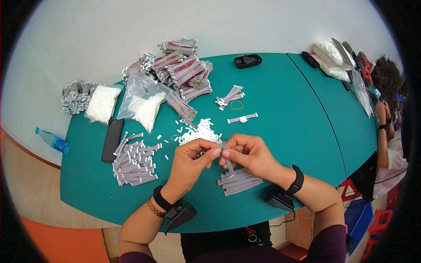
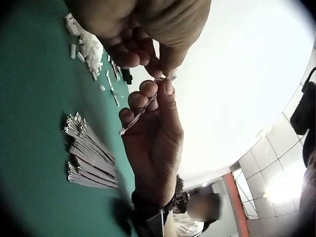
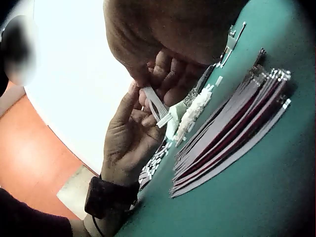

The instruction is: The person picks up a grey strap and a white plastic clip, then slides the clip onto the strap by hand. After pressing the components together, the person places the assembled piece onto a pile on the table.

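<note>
Over the table's front middle, both hands meet at a short grey ribbon cable (image 1: pixel 230 167). My left hand (image 1: pixel 189 163) pinches at its upper end with thumb and forefinger; the fingertips hide most of that end. My right hand (image 1: pixel 253 155) grips the same cable between thumb and fingers, and its tail hangs below. The right wrist view shows a white connector (image 3: pixel 165 120) on one end of the strip. Just beyond the hands lies a heap of small white connector pieces (image 1: pixel 202 130). Beneath the right hand is a neat stack of ribbon cables (image 1: pixel 239 180).
Cables with white ends (image 1: pixel 137 160) pile at left beside a black phone-like case (image 1: pixel 112 140). Bags of white pieces (image 1: pixel 103 104) and banded cable bundles (image 1: pixel 186 72) stand behind. A rubber band (image 1: pixel 237 105) and single cable (image 1: pixel 242 119) lie right of centre. Another person (image 1: pixel 388 144) sits far right.
</note>
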The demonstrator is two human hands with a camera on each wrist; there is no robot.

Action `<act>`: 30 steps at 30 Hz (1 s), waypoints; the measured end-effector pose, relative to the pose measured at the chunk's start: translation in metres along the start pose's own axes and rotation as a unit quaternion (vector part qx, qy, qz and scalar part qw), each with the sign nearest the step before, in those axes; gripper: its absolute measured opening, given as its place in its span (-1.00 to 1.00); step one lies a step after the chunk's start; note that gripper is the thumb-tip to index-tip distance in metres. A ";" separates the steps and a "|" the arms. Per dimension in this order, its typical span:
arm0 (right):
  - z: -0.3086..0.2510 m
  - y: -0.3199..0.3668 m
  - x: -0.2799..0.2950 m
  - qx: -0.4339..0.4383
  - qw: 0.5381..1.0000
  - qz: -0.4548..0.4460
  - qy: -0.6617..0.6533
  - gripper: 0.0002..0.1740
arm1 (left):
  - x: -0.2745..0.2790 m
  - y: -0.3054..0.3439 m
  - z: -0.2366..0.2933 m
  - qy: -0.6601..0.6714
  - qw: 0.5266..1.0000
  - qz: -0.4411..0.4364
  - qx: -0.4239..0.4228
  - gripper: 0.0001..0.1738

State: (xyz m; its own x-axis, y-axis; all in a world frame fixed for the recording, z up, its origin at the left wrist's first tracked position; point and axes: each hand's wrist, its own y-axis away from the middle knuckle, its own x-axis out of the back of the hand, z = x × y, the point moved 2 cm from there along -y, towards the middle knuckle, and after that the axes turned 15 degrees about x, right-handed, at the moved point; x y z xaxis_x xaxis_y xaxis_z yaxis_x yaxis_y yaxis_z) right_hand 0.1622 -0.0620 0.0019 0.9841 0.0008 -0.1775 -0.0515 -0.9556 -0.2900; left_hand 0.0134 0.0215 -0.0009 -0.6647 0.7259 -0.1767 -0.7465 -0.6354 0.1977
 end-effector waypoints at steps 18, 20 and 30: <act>0.002 0.001 -0.001 -0.009 0.999 -0.027 0.018 -0.88 | -0.001 0.001 0.001 0.044 0.997 -0.041 0.046 -0.86; 0.001 0.002 -0.001 -0.010 0.999 -0.026 0.022 -0.88 | 0.000 0.001 0.001 0.032 0.998 -0.039 0.044 -0.85; 0.001 0.001 -0.001 -0.004 0.999 -0.016 0.032 -0.88 | 0.000 0.000 0.000 0.050 0.997 -0.037 0.050 -0.85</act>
State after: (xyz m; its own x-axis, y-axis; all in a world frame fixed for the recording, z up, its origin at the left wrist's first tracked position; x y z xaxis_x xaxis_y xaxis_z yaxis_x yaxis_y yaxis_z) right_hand 0.1610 -0.0631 0.0011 0.9941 0.0136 -0.1073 -0.0180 -0.9575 -0.2880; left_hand 0.0136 0.0214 -0.0006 -0.6115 0.7366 -0.2888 -0.7900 -0.5482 0.2746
